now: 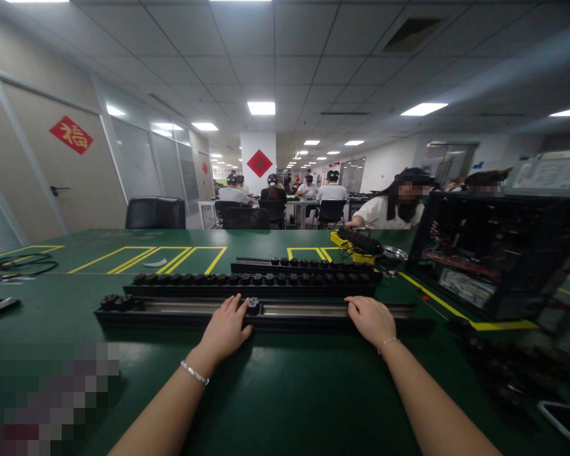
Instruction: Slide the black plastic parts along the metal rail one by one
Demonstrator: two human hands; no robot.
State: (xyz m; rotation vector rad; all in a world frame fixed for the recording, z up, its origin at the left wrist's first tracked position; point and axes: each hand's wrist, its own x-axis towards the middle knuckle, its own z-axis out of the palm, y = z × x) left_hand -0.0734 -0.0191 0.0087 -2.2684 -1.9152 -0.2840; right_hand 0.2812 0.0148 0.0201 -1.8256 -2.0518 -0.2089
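Observation:
A long black rail (pixel 294 325) with a pale channel lies across the table before me. My left hand (pixel 225 326) rests over it, fingers stretched forward and thumb apart near the front wall. Its index finger is beside a small black socket-like module (pixel 253 305) sitting in the channel. Farther right, my right hand (pixel 373 322) has its fingers bent together over the same rail; the thumb is hidden. More black modules (pixel 116 303) sit at the rail's left end. Behind lies a second rail (pixel 171 290) with a row of such modules.
A third rail (pixel 308 267) lies farther back. On the right stands an open black computer case (pixel 446 253); dark loose parts (pixel 508 373) lie in front of it. Cables (pixel 23 263) are at the left. A person (pixel 384 209) is across the green table (pixel 289 392).

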